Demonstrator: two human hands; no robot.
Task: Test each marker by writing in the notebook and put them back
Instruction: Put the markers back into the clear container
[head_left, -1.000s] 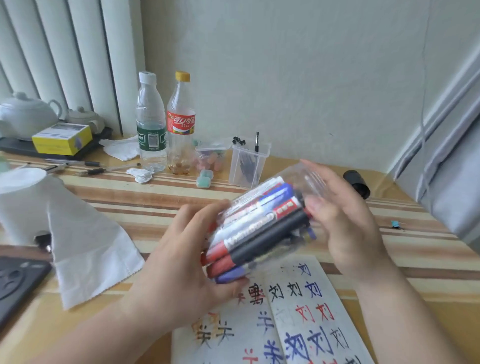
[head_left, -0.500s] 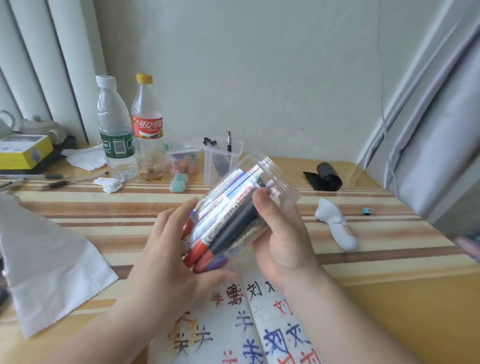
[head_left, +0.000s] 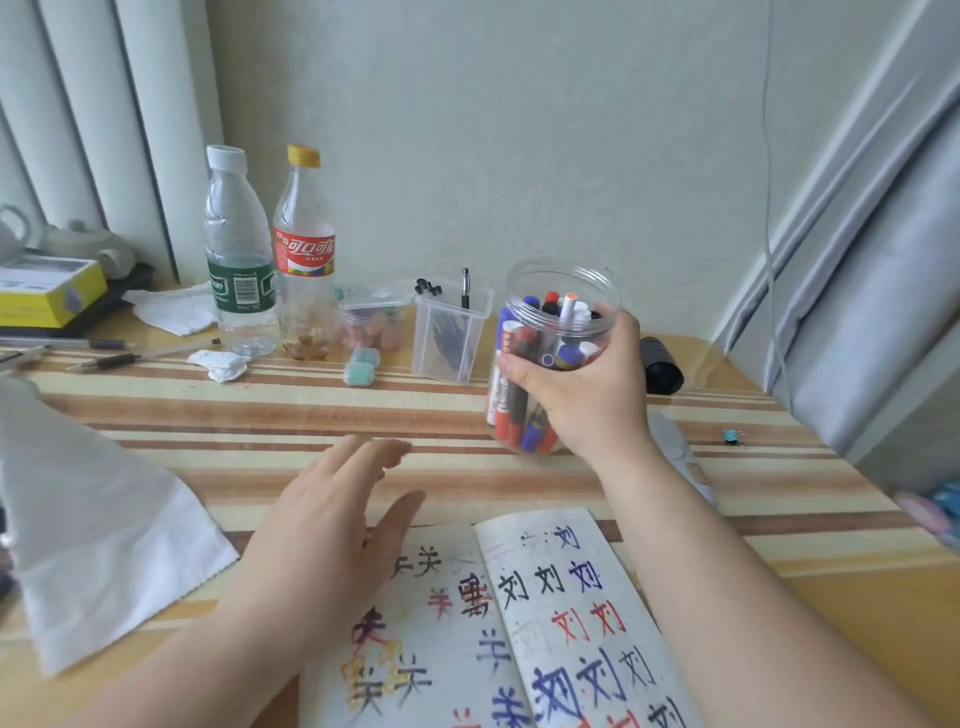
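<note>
Head view: at 7 o'clock the left hand (head_left: 332, 525) lies spread, fingers straight, holding nothing, over the top-left corner of the open notebook (head_left: 519, 623) at 6 o'clock. Toward 3 o'clock the right hand (head_left: 587, 395) is wrapped round a clear jar (head_left: 519, 301) packed with the markers (head_left: 511, 395). The jar is upright — whether its base touches the striped table (head_left: 260, 410) I cannot tell.

Left hand (head_left: 332, 525): lower centre of frame, palm down, fingers straight and close together, thumb spread.
Left forearm (head_left: 171, 670): enters from bottom left.
Right hand (head_left: 587, 400): centre right, fingers curled round the jar (head_left: 563, 283).
Right forearm (head_left: 701, 571): enters from bottom right.
</note>
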